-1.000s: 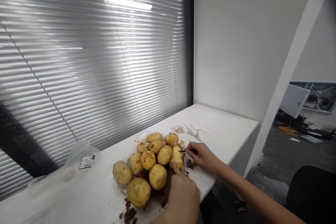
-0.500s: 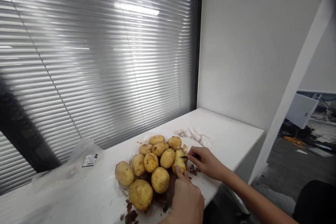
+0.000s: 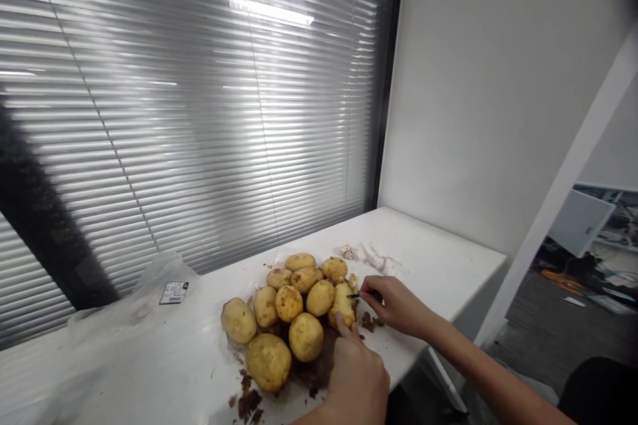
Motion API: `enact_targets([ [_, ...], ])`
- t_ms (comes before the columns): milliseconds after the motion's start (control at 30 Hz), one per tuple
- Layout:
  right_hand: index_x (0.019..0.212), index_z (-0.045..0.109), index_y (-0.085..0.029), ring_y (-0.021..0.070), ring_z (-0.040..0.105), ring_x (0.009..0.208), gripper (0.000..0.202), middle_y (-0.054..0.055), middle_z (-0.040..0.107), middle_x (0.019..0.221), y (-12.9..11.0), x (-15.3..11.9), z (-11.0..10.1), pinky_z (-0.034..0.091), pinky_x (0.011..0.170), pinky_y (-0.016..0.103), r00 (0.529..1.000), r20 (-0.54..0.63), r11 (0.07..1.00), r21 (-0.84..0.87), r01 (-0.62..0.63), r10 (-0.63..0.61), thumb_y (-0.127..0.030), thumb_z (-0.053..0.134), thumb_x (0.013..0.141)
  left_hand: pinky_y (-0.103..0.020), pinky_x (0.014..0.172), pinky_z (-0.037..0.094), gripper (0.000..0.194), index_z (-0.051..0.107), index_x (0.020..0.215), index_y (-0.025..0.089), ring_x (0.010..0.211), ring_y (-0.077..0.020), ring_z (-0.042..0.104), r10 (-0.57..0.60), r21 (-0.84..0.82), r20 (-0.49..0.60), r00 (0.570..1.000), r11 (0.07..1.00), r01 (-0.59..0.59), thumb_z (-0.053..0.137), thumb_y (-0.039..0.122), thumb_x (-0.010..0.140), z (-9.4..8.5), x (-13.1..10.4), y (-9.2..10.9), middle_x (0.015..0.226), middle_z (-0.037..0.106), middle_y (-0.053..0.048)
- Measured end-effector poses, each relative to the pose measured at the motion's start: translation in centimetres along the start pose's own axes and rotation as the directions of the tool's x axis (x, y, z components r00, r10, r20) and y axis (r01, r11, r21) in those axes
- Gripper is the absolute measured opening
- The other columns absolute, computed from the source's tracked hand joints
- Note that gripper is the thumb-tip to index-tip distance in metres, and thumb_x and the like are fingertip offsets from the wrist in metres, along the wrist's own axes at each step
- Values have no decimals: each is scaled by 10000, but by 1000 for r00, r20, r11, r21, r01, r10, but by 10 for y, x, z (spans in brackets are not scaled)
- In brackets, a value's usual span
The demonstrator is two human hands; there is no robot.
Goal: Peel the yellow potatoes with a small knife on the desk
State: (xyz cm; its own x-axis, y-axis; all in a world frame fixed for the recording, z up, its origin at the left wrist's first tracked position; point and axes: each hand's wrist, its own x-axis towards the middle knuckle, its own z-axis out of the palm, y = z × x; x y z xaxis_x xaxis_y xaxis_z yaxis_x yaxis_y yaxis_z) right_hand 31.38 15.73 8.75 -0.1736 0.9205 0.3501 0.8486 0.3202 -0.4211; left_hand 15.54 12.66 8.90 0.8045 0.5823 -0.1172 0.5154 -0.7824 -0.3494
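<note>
A partly peeled potato (image 3: 341,299) lies at the right end of a cluster of potatoes, pale flesh showing on its upper side. My left hand (image 3: 359,372) grips it from the near side, index finger pressed on its front; the other fingers are mostly hidden. Pinched in my right hand (image 3: 396,305) is a thin dark tool (image 3: 353,295), its tip at the potato's right side. The tool's exact kind is too small to make out. Beside these hands sit several whole, unpeeled potatoes, among them a round potato (image 3: 306,337) and a large potato (image 3: 268,362).
Brown peel scraps (image 3: 248,402) are scattered at the front, with more scraps (image 3: 369,322) below my right hand. A clear plastic bag (image 3: 144,285) with a label lies at left. Crumpled tissue (image 3: 373,257) rests behind on the white table (image 3: 438,252). Blinds and a wall border it.
The view has shifted slightly. The tool in my right hand has changed angle and shows as a thinner line at the potato. My left hand keeps its place on the potato.
</note>
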Motion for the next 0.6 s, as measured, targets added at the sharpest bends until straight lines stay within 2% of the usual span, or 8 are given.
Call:
enact_targets([
  [133,751,571,-187,169,571,659,185,36,647,715,-6,0,-2,389,619,253,998,48,1000,-6,30,-30,-146,458,892,-480,658,546,278,652,1163,167,1248,-498,443,21,-54,47,999,998,-18,559,204,904,0,2,1,1203,587,-249],
  [233,770,585,-184,179,593,695,181,47,668,757,-10,3,-3,390,638,259,994,101,997,-68,37,-30,-145,463,897,-500,681,543,248,681,1111,167,1246,-501,444,-4,-72,21,1000,997,6,599,217,883,3,3,1,1151,626,-244],
  [400,774,591,-176,195,606,706,202,66,676,761,-12,10,-9,372,637,271,997,69,977,-213,-19,35,-147,443,907,-523,681,558,262,659,1136,170,1232,-491,467,7,-83,12,1000,997,-6,590,184,884,3,4,0,1169,607,-255],
  [600,729,599,-189,173,613,652,173,37,688,696,-22,10,-13,343,601,251,988,148,974,-213,82,-51,-132,488,849,-516,678,561,219,695,1069,163,1234,-488,470,9,-105,18,1000,994,-7,625,213,867,-2,5,-1,1069,655,-255],
])
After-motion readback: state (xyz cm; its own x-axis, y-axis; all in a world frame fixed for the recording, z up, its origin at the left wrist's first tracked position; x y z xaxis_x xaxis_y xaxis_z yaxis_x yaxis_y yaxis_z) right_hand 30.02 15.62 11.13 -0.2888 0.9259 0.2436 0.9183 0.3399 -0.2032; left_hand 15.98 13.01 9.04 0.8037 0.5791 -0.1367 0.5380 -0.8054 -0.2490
